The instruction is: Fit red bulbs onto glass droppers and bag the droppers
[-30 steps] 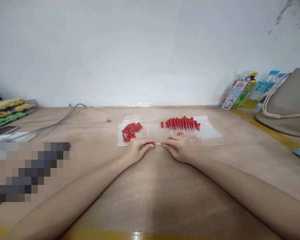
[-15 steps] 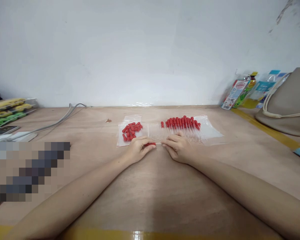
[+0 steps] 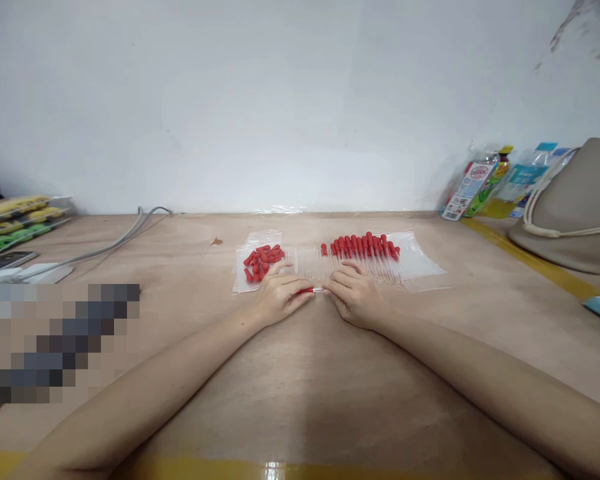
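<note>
Our left hand [image 3: 279, 298] pinches a red bulb [image 3: 307, 291], our right hand [image 3: 356, 293] a tube [image 3: 318, 290]; capped droppers [image 3: 363, 245] lie right, bare tubes [image 3: 309, 262] and loose bulbs [image 3: 263, 255] left.

On my head feed, the left hand [image 3: 279, 298] pinches a red bulb [image 3: 306, 290] and the right hand [image 3: 354, 293] a clear tube [image 3: 318, 290] in line with it. Beyond them on the bench [image 3: 230, 407], I see loose bulbs [image 3: 265, 256] on a plastic bag [image 3: 264, 237] and red-topped droppers [image 3: 365, 244] in a row.
</note>
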Available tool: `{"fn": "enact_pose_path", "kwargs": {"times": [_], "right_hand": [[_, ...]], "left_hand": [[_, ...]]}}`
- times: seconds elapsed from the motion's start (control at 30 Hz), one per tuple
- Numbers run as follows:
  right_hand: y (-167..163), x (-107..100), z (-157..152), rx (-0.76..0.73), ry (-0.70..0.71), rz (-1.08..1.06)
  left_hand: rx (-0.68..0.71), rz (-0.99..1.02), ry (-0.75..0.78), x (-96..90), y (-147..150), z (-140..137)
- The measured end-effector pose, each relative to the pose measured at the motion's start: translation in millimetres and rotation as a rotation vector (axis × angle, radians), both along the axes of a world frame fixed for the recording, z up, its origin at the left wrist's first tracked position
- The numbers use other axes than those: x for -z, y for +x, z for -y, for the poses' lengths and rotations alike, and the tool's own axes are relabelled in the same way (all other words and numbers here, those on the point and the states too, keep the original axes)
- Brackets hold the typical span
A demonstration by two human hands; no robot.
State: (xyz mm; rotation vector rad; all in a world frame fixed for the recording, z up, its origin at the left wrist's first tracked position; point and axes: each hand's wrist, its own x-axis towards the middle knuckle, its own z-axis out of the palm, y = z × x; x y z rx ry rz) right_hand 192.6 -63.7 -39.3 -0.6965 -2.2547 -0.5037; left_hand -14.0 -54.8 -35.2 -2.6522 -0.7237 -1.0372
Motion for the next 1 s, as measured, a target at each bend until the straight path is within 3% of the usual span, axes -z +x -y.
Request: {"fn": "enact_pose_path", "kwargs": {"times": [0.43, 0.63, 0.7, 0.8, 0.9, 1.0], "right_hand": [[-10, 2, -4, -0.019, -0.244, -0.038], [-10, -16, 5, 0.097, -0.380, 0.109], [-5, -25, 4, 0.180, -0.422, 0.111], [1, -36, -8, 0.399, -0.591, -0.063], [-1, -43, -31, 0.617, -0.743, -0.224], [-13, -43, -52, 0.767, -0.757, -0.252]], "left_hand": [[-0.006, 0.007, 0.003, 2.3, 1, -4], [-0.180, 0.020, -0.117, -1.4, -3, -2], [-0.268, 0.047, -0.137, -1.2, -6, 0], [-0.340, 0.059, -0.169, -0.7, -9, 2], [-0.342, 0.053, -0.190, -1.2, -9, 4], [-0.334, 0.052, -0.202, -1.7, -9, 4]]}}
